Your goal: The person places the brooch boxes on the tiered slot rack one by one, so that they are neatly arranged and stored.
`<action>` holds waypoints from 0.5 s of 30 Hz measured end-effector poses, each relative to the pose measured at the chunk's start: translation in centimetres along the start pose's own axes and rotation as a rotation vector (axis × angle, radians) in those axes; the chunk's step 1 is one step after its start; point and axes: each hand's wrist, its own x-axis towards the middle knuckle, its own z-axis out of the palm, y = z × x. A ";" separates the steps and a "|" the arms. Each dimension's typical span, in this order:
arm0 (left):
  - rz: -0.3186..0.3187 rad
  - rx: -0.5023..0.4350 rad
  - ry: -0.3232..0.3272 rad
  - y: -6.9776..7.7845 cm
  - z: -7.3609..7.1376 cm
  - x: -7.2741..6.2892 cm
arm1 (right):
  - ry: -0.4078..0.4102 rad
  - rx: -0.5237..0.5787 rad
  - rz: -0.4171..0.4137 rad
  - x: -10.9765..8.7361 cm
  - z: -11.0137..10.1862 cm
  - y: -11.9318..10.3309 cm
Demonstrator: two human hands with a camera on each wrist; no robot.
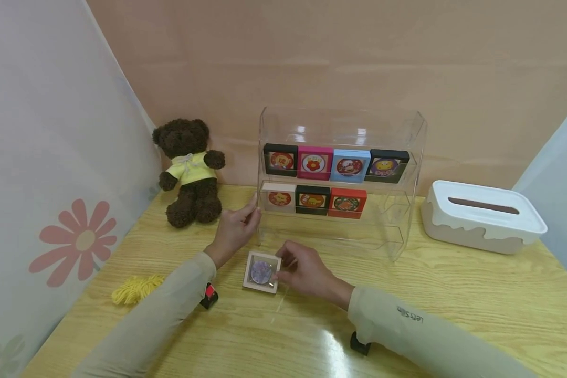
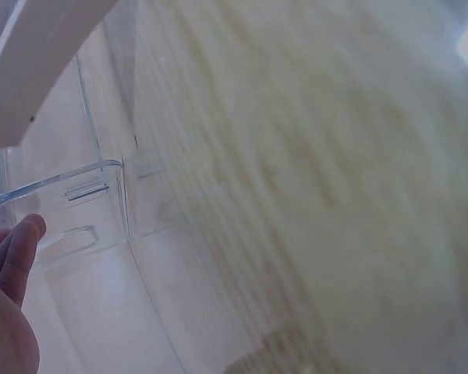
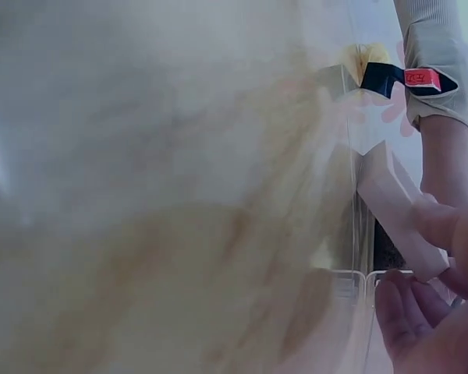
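Note:
My right hand pinches a small, pale square box by its right side. A round purple badge shows under the box's clear front. In the right wrist view the box is seen edge-on between thumb and fingers. My left hand grips the left side edge of a clear acrylic display rack, thumb and fingers together. The left wrist view shows these fingers at the rack's clear side panel, with the pale box above. The box is in front of the rack's lower left.
On the rack's upper tier stand several framed badge boxes; a white, a black and a red box occupy the tier below. Left are a brown teddy bear and yellow yarn. A white tissue box sits right.

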 end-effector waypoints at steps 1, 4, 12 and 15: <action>0.002 -0.004 0.001 0.0 0.0 0.0 | 0.008 0.014 -0.008 -0.1 0.0 0.0; 0.007 -0.010 0.004 0.0 0.0 0.1 | 0.025 0.053 -0.024 -0.5 0.1 -0.1; 0.005 0.001 -0.012 0.2 -0.1 0.1 | 0.079 0.170 -0.073 -1.7 0.2 -0.3; 0.005 -0.007 -0.013 0.2 -0.1 0.1 | 0.104 0.198 -0.097 -2.2 0.1 -0.3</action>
